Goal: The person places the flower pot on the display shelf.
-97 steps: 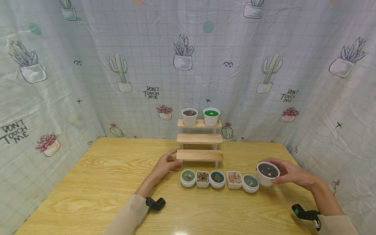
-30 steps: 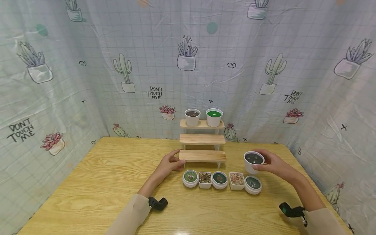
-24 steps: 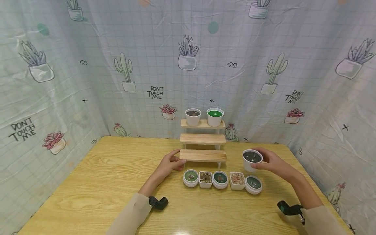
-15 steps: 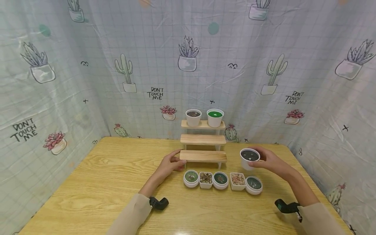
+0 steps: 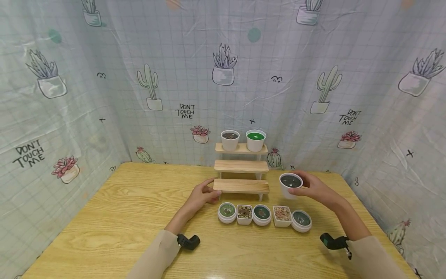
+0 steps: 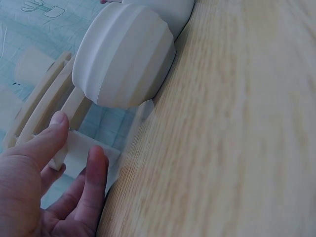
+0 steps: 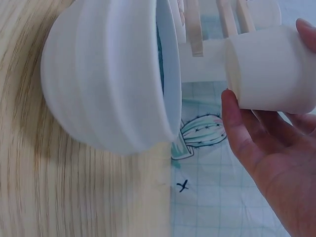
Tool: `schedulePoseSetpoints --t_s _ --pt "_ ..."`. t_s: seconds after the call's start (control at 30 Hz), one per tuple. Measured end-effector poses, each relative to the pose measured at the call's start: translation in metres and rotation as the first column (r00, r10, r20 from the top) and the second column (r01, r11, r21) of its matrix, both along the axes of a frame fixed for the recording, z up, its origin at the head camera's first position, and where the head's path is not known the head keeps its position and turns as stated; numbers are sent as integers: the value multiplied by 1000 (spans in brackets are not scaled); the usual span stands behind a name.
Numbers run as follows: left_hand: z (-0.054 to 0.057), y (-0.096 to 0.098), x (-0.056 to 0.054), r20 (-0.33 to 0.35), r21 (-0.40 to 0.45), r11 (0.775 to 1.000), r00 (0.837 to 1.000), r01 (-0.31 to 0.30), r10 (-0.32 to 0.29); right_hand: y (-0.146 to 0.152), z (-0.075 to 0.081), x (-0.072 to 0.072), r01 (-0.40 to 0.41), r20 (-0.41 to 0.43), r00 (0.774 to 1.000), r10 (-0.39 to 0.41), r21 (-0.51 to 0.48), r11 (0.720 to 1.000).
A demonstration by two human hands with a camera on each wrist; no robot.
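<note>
My right hand (image 5: 318,190) grips a round white flower pot (image 5: 286,191) filled with dark soil-like material. It holds the pot upright, just right of a three-tier wooden shelf stand (image 5: 241,186). In the right wrist view, fingers support the tapered pot (image 7: 274,69) from its side, and its bottom faces left. My left hand (image 5: 199,197) holds the left end of the stand's lowest tier. Seen from the left wrist, the thumb (image 6: 58,121) lies against that tier's end, with other fingers around the white leg (image 6: 84,153).
On the top tier stand a brown-filled pot (image 5: 230,141) and a green-filled pot (image 5: 256,141). Several small pots line up before the stand: green round (image 5: 227,212), pebble square (image 5: 244,215), dark green round (image 5: 261,215), pinkish gravel square (image 5: 282,216), grey-green round (image 5: 301,221). A printed curtain (image 5: 174,77) encloses the table.
My right hand has carried the dark-filled pot left and away from me, from beside the row of small pots toward the stand's right side. The left hand has stayed on the stand.
</note>
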State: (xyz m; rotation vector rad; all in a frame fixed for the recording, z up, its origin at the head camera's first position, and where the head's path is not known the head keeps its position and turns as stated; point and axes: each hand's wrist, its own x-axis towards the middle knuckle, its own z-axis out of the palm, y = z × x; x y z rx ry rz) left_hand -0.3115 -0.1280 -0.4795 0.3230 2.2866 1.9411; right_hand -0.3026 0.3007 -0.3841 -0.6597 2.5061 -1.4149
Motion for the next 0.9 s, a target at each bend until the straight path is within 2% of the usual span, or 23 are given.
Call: schedulePoseSetpoints --t_s 0.17,0.9 --pt "-1 0 -1 1 2 1000 1000 0 0 -6 2 -2 10 7 1000 -10 -6 1000" --pt "-3 0 -3 -13 -2 1000 1000 4 -5 -30 10 -18 -37 -48 998 37 1 999"
